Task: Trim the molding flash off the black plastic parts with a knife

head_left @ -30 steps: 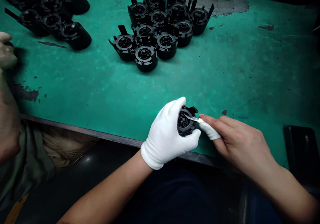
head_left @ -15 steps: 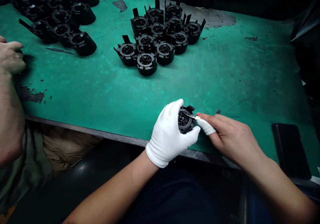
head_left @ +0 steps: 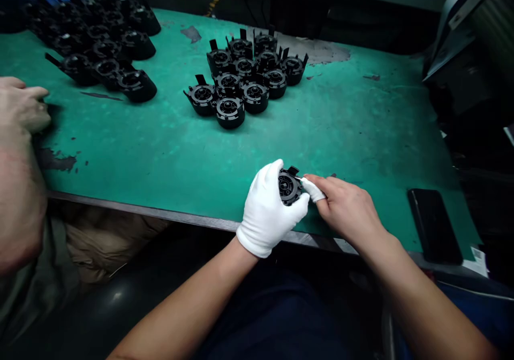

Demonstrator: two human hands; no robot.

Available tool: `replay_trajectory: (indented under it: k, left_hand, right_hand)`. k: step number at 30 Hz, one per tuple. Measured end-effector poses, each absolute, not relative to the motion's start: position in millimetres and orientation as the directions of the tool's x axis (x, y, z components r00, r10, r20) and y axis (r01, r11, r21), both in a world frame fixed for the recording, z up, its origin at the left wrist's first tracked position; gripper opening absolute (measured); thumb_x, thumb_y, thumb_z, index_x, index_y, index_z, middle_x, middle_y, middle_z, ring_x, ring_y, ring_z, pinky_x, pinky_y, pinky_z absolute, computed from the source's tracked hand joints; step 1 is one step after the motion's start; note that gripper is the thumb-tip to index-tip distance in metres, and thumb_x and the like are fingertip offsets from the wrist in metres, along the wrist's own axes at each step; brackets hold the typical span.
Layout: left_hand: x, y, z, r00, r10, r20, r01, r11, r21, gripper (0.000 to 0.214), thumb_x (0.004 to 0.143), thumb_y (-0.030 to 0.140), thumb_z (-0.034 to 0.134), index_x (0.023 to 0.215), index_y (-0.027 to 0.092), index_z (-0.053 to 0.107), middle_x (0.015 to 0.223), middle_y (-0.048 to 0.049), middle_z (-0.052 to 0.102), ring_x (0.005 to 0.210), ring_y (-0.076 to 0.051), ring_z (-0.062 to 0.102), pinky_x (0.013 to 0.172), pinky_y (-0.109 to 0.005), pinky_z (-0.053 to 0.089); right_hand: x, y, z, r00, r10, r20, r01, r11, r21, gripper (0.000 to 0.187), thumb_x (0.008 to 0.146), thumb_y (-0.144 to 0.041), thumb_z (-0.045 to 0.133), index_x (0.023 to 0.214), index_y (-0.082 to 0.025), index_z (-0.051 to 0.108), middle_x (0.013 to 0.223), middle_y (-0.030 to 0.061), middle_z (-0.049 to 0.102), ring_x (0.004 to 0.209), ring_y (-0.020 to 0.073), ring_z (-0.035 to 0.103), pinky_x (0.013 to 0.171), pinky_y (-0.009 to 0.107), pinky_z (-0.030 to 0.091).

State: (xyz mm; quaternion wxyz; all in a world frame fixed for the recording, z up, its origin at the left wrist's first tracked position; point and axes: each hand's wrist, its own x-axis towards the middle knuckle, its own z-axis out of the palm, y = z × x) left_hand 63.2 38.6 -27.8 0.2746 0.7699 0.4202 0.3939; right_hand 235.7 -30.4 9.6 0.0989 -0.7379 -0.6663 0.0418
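The gloved left hand (head_left: 268,205) gripped a round black part (head_left: 288,186) near the green table's (head_left: 361,130) front edge, apparently to steady it with its face exposed, while the right hand (head_left: 347,204) pinched a slim tool (head_left: 298,178) at its rim, presumably for fine control.

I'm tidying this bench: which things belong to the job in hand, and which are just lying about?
In the job:
round black part, left hand
thin metal tool, right hand
grouped black parts, likely

Apparently lying about:
dark phone-like slab
white paper
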Motion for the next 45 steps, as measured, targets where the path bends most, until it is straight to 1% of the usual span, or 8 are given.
replay_trajectory:
  k: [2,5,9,13,18,31,39,45]
  left_hand:
    - [52.5,44.9,-23.8,0.437,0.832,0.342,0.391,-0.518,0.760,0.081,0.079,0.035,0.078,0.148,0.014,0.039,0.142,-0.0179,0.055,0.133,-0.033,0.056,0.115,-0.048,0.049]
    - [29.7,56.5,-14.1,0.626,0.725,0.286,0.308,-0.567,0.764,0.084,0.080,0.027,0.074,0.153,0.015,0.034,0.151,-0.0174,0.048,0.141,-0.031,0.049,0.121,-0.047,0.042]
    - [13.1,62.0,-10.4,0.691,0.677,0.254,0.300,-0.588,0.751,0.102,0.077,0.036,0.084,0.158,0.018,0.025,0.162,-0.0182,0.033,0.152,-0.035,0.034,0.127,-0.052,0.033]
    - [20.3,57.6,-20.0,0.637,0.728,0.254,0.356,-0.570,0.740,0.114,0.074,0.054,0.088,0.160,0.020,0.022,0.160,-0.0196,0.037,0.148,-0.038,0.039,0.124,-0.055,0.037]
    - [26.8,61.4,-22.0,0.668,0.704,0.240,0.348,-0.581,0.735,0.102,0.081,0.051,0.084,0.159,0.020,0.025,0.152,-0.0182,0.048,0.140,-0.034,0.050,0.120,-0.049,0.043]
    - [24.7,77.5,-12.7,0.768,0.626,0.135,0.336,-0.573,0.748,0.099,0.079,0.048,0.086,0.156,0.020,0.030,0.153,-0.0154,0.048,0.141,-0.031,0.049,0.121,-0.046,0.043]
    - [24.7,83.4,-8.6,0.812,0.570,0.126,0.304,-0.597,0.742,0.097,0.080,0.046,0.085,0.156,0.020,0.030,0.153,-0.0146,0.047,0.142,-0.030,0.048,0.122,-0.046,0.042]
    - [24.8,86.2,-10.7,0.824,0.551,0.134,0.285,-0.607,0.742,0.095,0.080,0.049,0.083,0.155,0.021,0.032,0.154,-0.0144,0.048,0.143,-0.032,0.048,0.121,-0.047,0.043]
  right_hand:
    - [242.3,-40.0,10.0,0.091,0.995,0.048,0.941,-0.070,-0.331,0.035,0.102,-0.022,0.047,0.129,-0.028,0.070,0.106,-0.0001,0.073,0.091,0.0264,0.070,0.068,0.034,0.050]
    - [251.9,-55.4,14.6,0.057,0.996,-0.064,0.875,-0.081,-0.478,0.033,0.104,-0.030,0.043,0.124,-0.029,0.069,0.089,-0.0031,0.073,0.076,0.0238,0.070,0.061,0.033,0.050]
    - [255.3,-59.6,19.5,-0.126,0.991,-0.048,0.820,0.076,-0.567,0.041,0.102,-0.025,0.038,0.132,-0.025,0.066,0.121,-0.0006,0.070,0.103,0.0235,0.068,0.081,0.034,0.054]
    - [254.2,-51.1,18.5,-0.229,0.971,-0.073,0.838,0.158,-0.522,0.049,0.100,-0.020,0.037,0.142,-0.021,0.062,0.129,0.0017,0.067,0.108,0.0253,0.067,0.084,0.037,0.055]
    - [260.2,-44.6,22.6,-0.338,0.929,-0.153,0.847,0.229,-0.481,0.057,0.092,-0.015,0.036,0.143,-0.021,0.061,0.128,0.0029,0.067,0.105,0.0269,0.068,0.080,0.039,0.058]
    - [258.6,-46.8,26.9,-0.330,0.937,-0.112,0.877,0.261,-0.405,0.057,0.092,-0.012,0.037,0.145,-0.019,0.056,0.124,0.0086,0.067,0.102,0.0318,0.069,0.071,0.042,0.063]
    - [260.3,-42.0,28.0,-0.397,0.898,-0.188,0.845,0.277,-0.457,0.058,0.088,-0.010,0.037,0.142,-0.018,0.057,0.126,0.0077,0.067,0.101,0.0298,0.069,0.074,0.041,0.062]
    - [261.1,-35.3,26.6,-0.370,0.926,-0.073,0.864,0.314,-0.394,0.055,0.089,-0.010,0.039,0.140,-0.021,0.058,0.125,0.0083,0.067,0.100,0.0305,0.070,0.066,0.036,0.060]
